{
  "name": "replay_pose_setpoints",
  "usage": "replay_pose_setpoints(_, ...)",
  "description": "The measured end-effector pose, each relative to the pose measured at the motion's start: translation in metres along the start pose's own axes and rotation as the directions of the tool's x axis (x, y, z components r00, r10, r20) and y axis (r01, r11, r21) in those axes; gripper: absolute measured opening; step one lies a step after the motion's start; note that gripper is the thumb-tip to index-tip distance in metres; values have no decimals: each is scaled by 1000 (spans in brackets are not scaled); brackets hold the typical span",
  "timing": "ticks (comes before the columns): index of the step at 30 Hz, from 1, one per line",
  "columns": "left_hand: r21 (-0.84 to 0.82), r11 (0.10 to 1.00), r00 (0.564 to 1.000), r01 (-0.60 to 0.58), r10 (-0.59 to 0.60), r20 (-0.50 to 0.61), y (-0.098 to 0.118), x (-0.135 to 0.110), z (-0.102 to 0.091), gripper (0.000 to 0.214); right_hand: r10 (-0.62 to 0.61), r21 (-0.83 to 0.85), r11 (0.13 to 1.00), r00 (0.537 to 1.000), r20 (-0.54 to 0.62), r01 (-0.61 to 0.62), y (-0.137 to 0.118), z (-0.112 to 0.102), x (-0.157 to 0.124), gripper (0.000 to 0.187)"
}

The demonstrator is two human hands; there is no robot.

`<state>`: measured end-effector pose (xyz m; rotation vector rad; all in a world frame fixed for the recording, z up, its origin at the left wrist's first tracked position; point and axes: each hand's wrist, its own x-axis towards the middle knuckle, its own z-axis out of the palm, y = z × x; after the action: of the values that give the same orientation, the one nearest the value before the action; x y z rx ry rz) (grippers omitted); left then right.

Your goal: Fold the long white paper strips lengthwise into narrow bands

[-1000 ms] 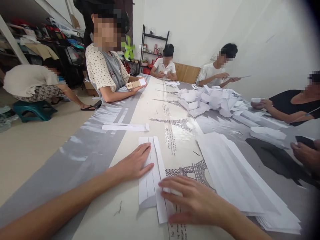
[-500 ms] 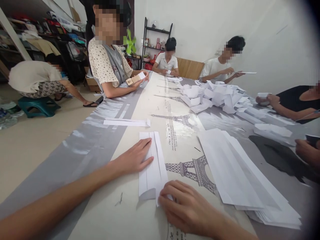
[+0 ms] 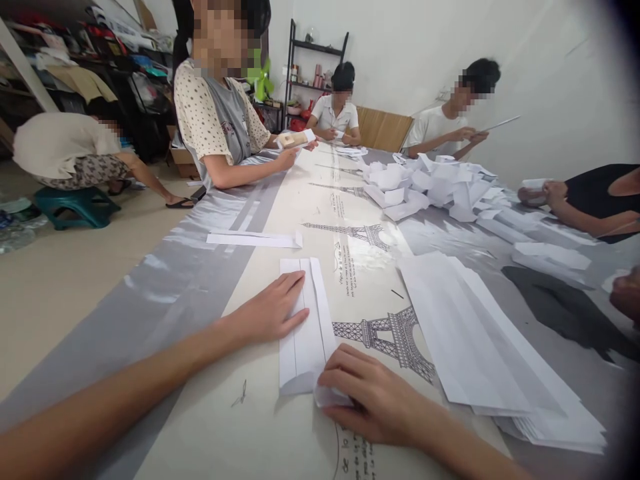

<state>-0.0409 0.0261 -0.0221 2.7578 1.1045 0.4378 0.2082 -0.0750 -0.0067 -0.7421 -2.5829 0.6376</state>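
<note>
My left hand (image 3: 270,308) grips nothing: it lies flat, fingers spread over the far half of the sheet (image 3: 306,343) from its left edge. My right hand (image 3: 373,395) has thumb and fingers pinched around the curled near-right corner. So the sheet, on the table (image 3: 210,420) between my hands, lies forward and left of my right hand, its long axis and creases running away from me; the right hand has the near end. Just past the far end, a strip (image 3: 250,239) lies crosswise; rightward is a stack (image 3: 480,347).
</note>
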Motion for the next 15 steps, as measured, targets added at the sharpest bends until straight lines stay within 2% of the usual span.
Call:
replay_pose_setpoints(4, 25, 1000, 1000, -3, 3, 1, 1, 0, 1, 61, -87, -181, 981, 995, -51, 76, -2, 5, 1, 8)
replay_pose_setpoints(8, 49, 999, 1000, 0, 0, 2, 1, -1, 1, 62, -129, -217, 972, 980, -149, 95, -5, 8, 3, 17)
replay_pose_setpoints(10, 47, 999, 1000, 2, -2, 1, 2, -2, 1, 61, -131, -200, 975, 979, -155, 98, -6, 8, 3, 18)
replay_pose_setpoints(12, 42, 999, 1000, 4, -5, 4, 2, -1, 1, 61, -74, -131, 990, 986, -152, 54, -8, 8, 3, 17)
replay_pose_setpoints(15, 26, 1000, 1000, 4, -4, -2, 1, -1, 1, 62, 103, 43, 994, 986, -131, -98, -8, 6, 4, 17)
